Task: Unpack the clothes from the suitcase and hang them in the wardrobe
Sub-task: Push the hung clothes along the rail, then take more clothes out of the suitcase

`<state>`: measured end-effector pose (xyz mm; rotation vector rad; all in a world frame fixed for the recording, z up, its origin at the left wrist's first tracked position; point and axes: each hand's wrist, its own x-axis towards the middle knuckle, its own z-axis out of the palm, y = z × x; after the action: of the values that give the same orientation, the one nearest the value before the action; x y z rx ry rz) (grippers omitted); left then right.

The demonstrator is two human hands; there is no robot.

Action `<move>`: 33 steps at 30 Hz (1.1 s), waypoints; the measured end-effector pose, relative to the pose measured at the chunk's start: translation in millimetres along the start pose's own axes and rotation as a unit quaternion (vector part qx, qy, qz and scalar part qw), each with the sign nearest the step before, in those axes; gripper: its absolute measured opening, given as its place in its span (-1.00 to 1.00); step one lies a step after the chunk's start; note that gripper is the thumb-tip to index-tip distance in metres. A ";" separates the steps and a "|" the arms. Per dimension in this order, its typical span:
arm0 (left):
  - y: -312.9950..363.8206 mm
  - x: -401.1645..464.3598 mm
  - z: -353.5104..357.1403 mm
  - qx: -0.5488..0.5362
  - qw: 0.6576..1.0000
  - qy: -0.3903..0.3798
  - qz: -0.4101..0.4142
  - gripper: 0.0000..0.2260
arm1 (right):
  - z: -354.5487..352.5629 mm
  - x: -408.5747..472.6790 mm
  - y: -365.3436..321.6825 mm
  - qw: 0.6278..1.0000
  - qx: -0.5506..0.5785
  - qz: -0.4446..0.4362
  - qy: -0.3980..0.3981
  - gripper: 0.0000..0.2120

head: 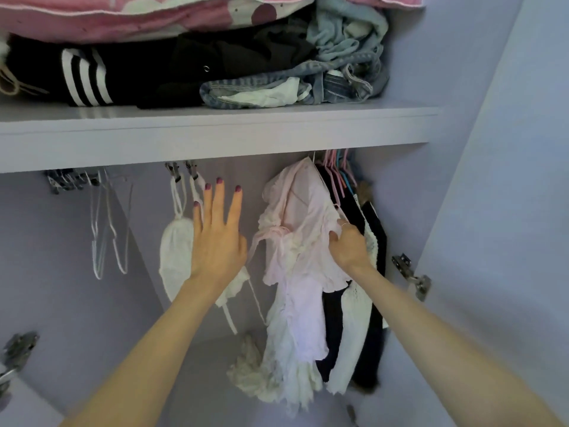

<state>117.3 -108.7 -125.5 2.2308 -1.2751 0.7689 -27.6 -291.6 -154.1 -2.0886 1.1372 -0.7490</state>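
We find the left hand [215,238] raised flat, fingers straight and spread, holding nothing, before a white top [177,257] clipped under the shelf [215,134]. The right hand [348,245] grips the pale pink garment [295,229], which hangs below the shelf's right end beside dark clothes [335,315]. Folded clothing [191,75] lies on the shelf.

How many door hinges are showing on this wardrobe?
2. One hinge is on the right side wall, just right of the dark hanging clothes; the other hinge is at the lower left edge. More may lie out of view.
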 end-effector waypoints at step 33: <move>473.3 -404.3 50.5 -0.214 0.743 -0.596 0.219 -0.72 | -278.8 -458.4 416.0 0.896 -0.112 0.366 -0.224 -0.66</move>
<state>-453.6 -110.0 -378.7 1.9332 -2.2439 -1.0152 -653.3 -142.1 -370.9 -1.6535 1.6176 0.2231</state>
